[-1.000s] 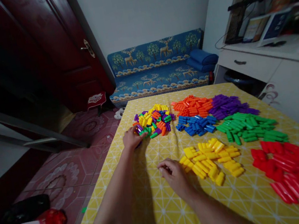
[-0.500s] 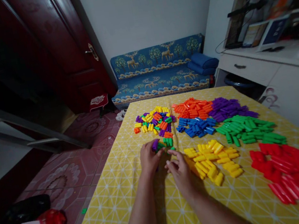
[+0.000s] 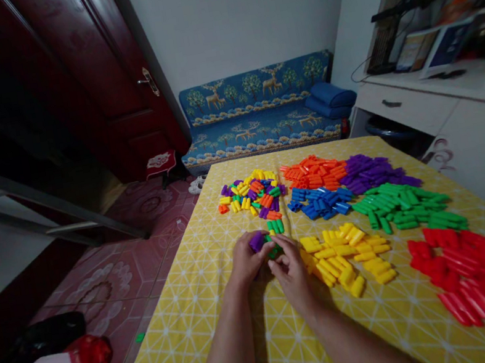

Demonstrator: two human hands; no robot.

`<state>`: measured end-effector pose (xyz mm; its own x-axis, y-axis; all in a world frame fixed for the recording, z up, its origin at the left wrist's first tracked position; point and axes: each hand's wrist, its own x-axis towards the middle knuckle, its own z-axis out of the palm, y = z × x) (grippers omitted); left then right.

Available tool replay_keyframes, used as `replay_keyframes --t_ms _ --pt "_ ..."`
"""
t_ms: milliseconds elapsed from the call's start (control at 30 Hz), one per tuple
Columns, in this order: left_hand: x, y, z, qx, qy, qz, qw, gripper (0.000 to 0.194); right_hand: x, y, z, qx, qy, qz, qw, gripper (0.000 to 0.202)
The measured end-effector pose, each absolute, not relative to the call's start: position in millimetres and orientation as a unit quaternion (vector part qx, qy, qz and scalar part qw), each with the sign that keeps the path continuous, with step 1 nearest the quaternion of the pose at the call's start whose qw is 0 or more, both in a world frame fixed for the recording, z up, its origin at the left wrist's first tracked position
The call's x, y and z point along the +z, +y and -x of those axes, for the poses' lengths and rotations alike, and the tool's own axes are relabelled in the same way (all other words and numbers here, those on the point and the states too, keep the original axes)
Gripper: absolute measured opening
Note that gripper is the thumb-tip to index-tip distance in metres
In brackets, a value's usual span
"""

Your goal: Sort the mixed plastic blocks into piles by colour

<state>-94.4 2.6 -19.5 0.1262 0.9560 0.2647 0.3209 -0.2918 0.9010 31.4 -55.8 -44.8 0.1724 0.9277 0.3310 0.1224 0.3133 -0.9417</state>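
Note:
My left hand [image 3: 247, 261] is closed around a few plastic building blocks above the near middle of the table. A purple building block [image 3: 257, 241] sticks out between its thumb and fingers, and a green one [image 3: 271, 249] shows beside it. My right hand [image 3: 291, 265] is close on the right, its curled fingertips at the green block; whether they grip it is partly hidden. Just beyond the hands lie green blocks [image 3: 275, 226] and an orange one. Further back is a mixed-colour heap of blocks [image 3: 251, 192]. Yellow blocks [image 3: 344, 254] lie right of my right hand.
Sorted piles of orange [image 3: 314, 173], blue [image 3: 321, 202], purple [image 3: 372, 172], green [image 3: 401, 206] and red blocks [image 3: 483, 267] cover the right of the yellow-clothed table [image 3: 204, 338]. A blue sofa [image 3: 255, 120] stands behind. A white cabinet [image 3: 473, 134] flanks the right side.
My right hand has come closer to my left, its fingertips now at the green block. The purple block in my left hand has shifted slightly. The view has moved a little.

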Motion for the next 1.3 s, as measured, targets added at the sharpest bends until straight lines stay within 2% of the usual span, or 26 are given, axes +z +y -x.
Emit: replay_keyframes --t_ms 200,333,467,600,667,733,833,967,1067,1133,1233,1300 --pt "-17.3 -0.3 94.2 0.409 0.523 -0.684 0.301 0.031 -41.3 -57.4 -32.4 0.377 -0.502 0.506 0.591 0.038" --pt "-15.4 -1.1 94.9 0.409 0.512 -0.692 0.304 0.036 -37.3 -58.2 -31.7 0.42 -0.464 0.492 0.605 0.035" --pt "-18.4 -1.0 95.7 0.412 0.498 -0.69 0.326 0.032 -28.6 -65.1 -33.3 0.431 -0.415 0.485 0.638 0.026" --pt "-23.0 0.5 94.8 0.44 0.485 -0.664 0.361 0.027 -6.4 -64.3 -62.0 0.369 -0.393 0.496 0.681 0.028" --pt "-23.5 1.5 93.1 0.457 0.488 -0.652 0.358 0.025 6.0 -54.1 -95.3 0.304 -0.367 0.514 0.713 0.032" --pt "-22.6 2.0 91.1 0.462 0.49 -0.65 0.351 0.031 13.1 -38.2 -139.1 0.221 -0.325 0.531 0.751 0.035" --pt "-21.2 2.4 88.6 0.46 0.483 -0.661 0.344 0.041 7.9 -12.3 -208.4 0.15 -0.254 0.542 0.787 0.039" --pt "-26.2 5.2 87.9 0.474 0.475 -0.662 0.335 0.041 -16.9 7.3 -269.9 0.156 -0.196 0.552 0.795 0.046" --pt "-34.1 9.1 88.5 0.497 0.492 -0.653 0.291 0.05 -30.7 7.6 -280.1 0.18 -0.202 0.556 0.786 0.061" --pt "-37.2 10.9 88.8 0.508 0.505 -0.653 0.247 0.057 -32.9 2.5 -270.6 0.151 -0.216 0.578 0.773 0.067" --pt "-32.5 9.8 88.4 0.505 0.517 -0.675 0.15 0.066 -26.1 -12.9 -234.6 0.085 -0.274 0.607 0.741 0.059" --pt "-23.1 5.9 86.6 0.494 0.515 -0.696 0.075 0.064 -17.9 -28.4 -199.2 0.092 -0.347 0.598 0.717 0.05"
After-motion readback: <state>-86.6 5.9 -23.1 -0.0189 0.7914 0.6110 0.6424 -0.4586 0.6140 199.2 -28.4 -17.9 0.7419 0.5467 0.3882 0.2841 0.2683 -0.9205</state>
